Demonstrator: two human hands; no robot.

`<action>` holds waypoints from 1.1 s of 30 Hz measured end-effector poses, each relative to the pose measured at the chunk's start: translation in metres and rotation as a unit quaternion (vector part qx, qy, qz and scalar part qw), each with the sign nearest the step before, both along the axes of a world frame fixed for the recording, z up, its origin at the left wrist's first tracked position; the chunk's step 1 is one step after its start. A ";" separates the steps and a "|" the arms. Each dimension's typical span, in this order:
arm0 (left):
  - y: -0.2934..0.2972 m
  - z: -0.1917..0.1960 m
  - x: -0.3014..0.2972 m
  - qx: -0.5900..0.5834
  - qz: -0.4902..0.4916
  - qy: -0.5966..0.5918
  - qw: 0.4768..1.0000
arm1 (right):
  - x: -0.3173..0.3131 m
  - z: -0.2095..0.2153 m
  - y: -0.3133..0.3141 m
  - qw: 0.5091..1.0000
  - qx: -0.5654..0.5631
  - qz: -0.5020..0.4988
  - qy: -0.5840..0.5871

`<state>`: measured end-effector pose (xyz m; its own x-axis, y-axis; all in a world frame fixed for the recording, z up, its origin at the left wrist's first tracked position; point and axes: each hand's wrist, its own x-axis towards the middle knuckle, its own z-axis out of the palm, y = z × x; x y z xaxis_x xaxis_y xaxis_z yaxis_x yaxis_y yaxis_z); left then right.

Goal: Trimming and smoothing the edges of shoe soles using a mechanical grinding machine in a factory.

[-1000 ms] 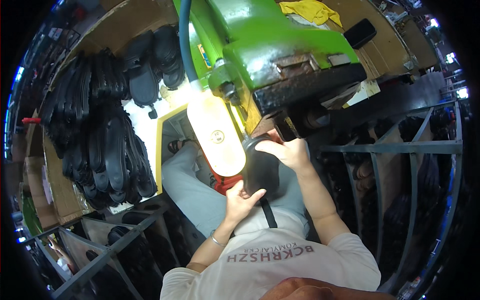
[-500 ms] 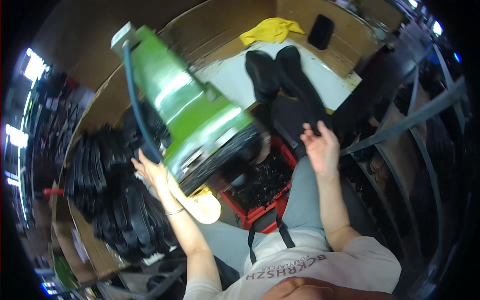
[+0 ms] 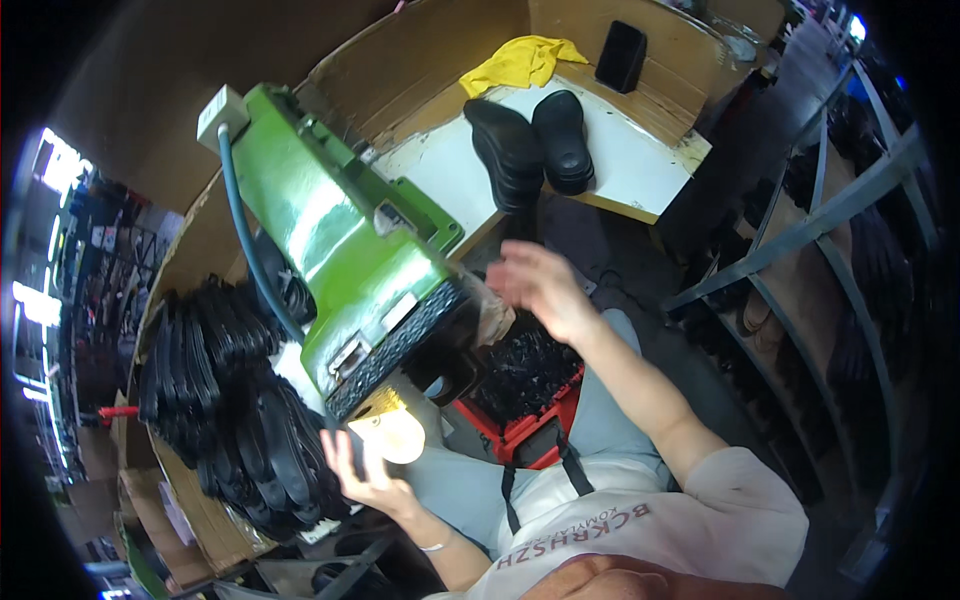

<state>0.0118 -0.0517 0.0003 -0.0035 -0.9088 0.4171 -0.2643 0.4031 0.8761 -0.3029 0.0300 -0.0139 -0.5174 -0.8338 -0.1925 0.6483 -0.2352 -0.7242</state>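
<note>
A large green machine (image 3: 330, 230) with a black lower edge stands in front of me. Beside its lit lamp (image 3: 395, 437), my left hand (image 3: 372, 482) is raised, a dark piece that looks like a black shoe sole (image 3: 356, 446) between its fingers and thumb, mostly hidden. My right hand (image 3: 540, 285), slightly blurred, hovers by the machine's right side near a clear plastic flap (image 3: 494, 318), fingers apart and holding nothing. Two small stacks of black soles, a left one (image 3: 503, 145) and a right one (image 3: 566, 140), lie on the white board (image 3: 430, 150) beyond.
Many black soles (image 3: 260, 430) are packed in a cardboard box (image 3: 180, 500) at my left. A red crate (image 3: 525, 430) with black scraps sits between my legs. A yellow cloth (image 3: 525, 62) and a phone (image 3: 621, 57) lie at the back. A metal rack (image 3: 800, 235) stands at right.
My left hand has moved from beside the packed soles down toward the lamp. My right hand has left the soles on the board and swung left toward the machine. The view has shifted.
</note>
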 end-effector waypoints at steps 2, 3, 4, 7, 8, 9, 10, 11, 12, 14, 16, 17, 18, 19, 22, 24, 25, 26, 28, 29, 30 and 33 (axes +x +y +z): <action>0.045 -0.022 0.006 -0.056 -0.031 -0.084 0.994 | 0.042 -0.024 0.024 0.985 0.071 0.152 -0.030; 0.065 -0.032 0.003 -0.052 -0.066 -0.105 0.991 | 0.066 -0.035 0.034 0.981 0.069 0.173 -0.050; 0.083 -0.029 -0.007 -0.051 -0.117 -0.122 0.984 | 0.088 -0.045 0.046 0.976 0.068 0.196 -0.071; 0.125 -0.049 -0.016 0.011 -0.253 -0.113 0.961 | 0.139 -0.037 0.061 0.995 0.047 0.075 0.041; 0.128 -0.051 -0.017 0.023 -0.315 -0.091 0.944 | 0.141 -0.040 0.068 0.991 0.067 0.059 0.096; 0.128 -0.058 -0.019 0.115 -0.345 0.040 0.931 | 0.136 -0.040 0.074 0.983 0.072 0.086 0.143; 0.126 -0.062 -0.023 0.198 -0.366 0.173 0.893 | 0.126 -0.040 0.078 0.972 0.076 0.112 0.190; 0.119 -0.057 -0.031 0.243 -0.327 0.171 0.897 | 0.118 -0.040 0.085 0.959 0.077 0.131 0.240; 0.108 -0.049 -0.041 0.284 -0.292 0.168 0.898 | 0.113 -0.038 0.090 0.957 0.080 0.138 0.242; 0.086 -0.044 -0.058 0.322 -0.306 0.128 0.886 | 0.111 -0.030 0.096 0.918 0.089 0.184 0.339; 0.073 -0.021 -0.073 0.397 -0.369 0.171 0.822 | 0.111 -0.022 0.102 0.915 0.110 0.186 0.341; 0.069 -0.020 -0.078 0.394 -0.370 0.177 0.822 | 0.112 -0.022 0.106 0.923 0.116 0.181 0.319; 0.067 -0.019 -0.083 0.356 -0.365 0.130 0.850 | 0.113 -0.022 0.110 0.930 0.123 0.176 0.297; 0.064 -0.018 -0.089 0.317 -0.358 0.081 0.875 | 0.112 -0.021 0.116 0.932 0.124 0.203 0.275; 0.057 -0.001 -0.111 0.134 -0.324 -0.013 0.936 | 0.124 -0.042 0.138 0.932 0.147 0.222 0.246; 0.054 -0.001 -0.113 0.016 -0.316 -0.141 0.938 | 0.130 -0.049 0.155 0.954 0.140 0.216 0.156; 0.057 -0.004 -0.113 0.108 -0.316 -0.065 0.940 | 0.131 -0.051 0.161 0.967 0.129 0.209 0.063; 0.060 -0.008 -0.113 0.198 -0.316 0.012 0.928 | 0.128 -0.051 0.167 0.968 0.130 0.206 0.063; 0.064 -0.020 -0.107 0.221 -0.322 0.019 0.920 | 0.118 -0.049 0.182 0.984 0.140 0.107 0.017; 0.067 -0.019 -0.107 0.240 -0.322 0.031 0.915 | 0.111 -0.049 0.187 0.991 0.120 0.061 0.028; 0.067 -0.019 -0.107 0.259 -0.319 0.042 0.911 | 0.102 -0.047 0.187 0.994 0.099 0.016 0.039; 0.066 -0.012 -0.113 0.194 -0.295 0.045 0.934 | 0.072 -0.028 0.182 0.994 0.056 -0.079 0.060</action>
<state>-0.1012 0.0147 -0.0116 -0.5332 -0.8423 0.0791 -0.0137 0.1021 0.9947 -0.2306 0.2120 -0.0422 -0.6643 -0.7176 -0.2091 0.5176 -0.2398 -0.8214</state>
